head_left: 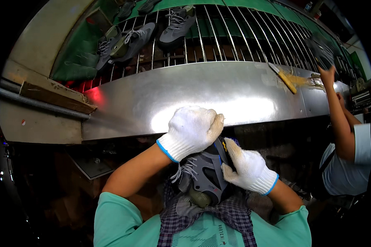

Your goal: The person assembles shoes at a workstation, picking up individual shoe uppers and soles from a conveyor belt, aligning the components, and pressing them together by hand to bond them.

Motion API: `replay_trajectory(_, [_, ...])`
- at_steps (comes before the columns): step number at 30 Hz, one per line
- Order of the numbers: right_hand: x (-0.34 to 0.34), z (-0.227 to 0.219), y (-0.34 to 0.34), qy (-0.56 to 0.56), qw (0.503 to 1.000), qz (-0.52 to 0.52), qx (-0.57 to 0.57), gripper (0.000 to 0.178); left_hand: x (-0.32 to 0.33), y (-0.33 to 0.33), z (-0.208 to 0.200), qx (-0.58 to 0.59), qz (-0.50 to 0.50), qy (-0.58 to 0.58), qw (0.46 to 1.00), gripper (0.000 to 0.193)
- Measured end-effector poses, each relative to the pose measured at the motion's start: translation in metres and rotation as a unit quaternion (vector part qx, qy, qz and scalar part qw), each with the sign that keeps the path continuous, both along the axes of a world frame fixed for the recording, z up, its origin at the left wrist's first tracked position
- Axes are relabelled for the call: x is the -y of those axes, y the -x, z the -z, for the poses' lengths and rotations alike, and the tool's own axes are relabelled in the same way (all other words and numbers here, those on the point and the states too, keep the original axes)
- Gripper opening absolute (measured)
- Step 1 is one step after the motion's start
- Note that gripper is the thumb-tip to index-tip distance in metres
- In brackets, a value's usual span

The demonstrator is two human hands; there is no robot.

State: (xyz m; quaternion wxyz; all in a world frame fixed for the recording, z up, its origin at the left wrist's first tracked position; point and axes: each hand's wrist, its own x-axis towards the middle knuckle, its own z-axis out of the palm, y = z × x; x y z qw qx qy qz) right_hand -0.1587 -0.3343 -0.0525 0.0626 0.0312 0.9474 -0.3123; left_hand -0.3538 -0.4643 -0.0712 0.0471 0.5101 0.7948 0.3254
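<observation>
A grey lace-up shoe (207,171) stands tilted against my checked apron, its toe pointing away from me. An olive-green form (200,198) fills its heel opening. My left hand (193,128), in a white knit glove, is closed in a fist over the toe end; whatever is inside its fingers is hidden. On the right flank my right hand (248,166), gloved the same way, grips the shoe, thumb and fingers apart along its sole edge. A thin blue line runs along the shoe's side between the two hands.
Beyond my hands runs a shiny metal ledge (185,82), with a yellow-handled knife (285,80) on it. Behind it, metal bars (218,37) carry several grey shoes (177,26). At right, another person's hand (327,76) holds a dark shoe (320,51). A wooden block (55,97) borders the left.
</observation>
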Motion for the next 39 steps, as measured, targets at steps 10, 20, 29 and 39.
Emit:
replay_trajectory(10, [0.011, -0.006, -0.029, 0.031, 0.996, -0.077, -0.021, 0.088, 0.035, -0.004, 0.060, 0.458, -0.160, -0.320, 0.814, 0.040])
replay_trajectory(20, [0.007, -0.011, 0.030, 0.033, 0.993, 0.044, -0.103, 0.097, 0.059, -0.011, 0.003, 0.585, -0.119, -0.310, 0.740, 0.043])
replay_trajectory(29, [0.021, -0.032, 0.060, 0.127, 0.982, 0.002, -0.137, 0.104, 0.072, -0.030, -0.025, 0.570, -0.056, -0.363, 0.735, 0.043])
replay_trajectory(39, [0.010, 0.003, 0.040, 0.163, 0.968, 0.021, -0.189, 0.077, 0.077, -0.020, 0.005, 0.448, 0.066, -0.158, 0.877, 0.106])
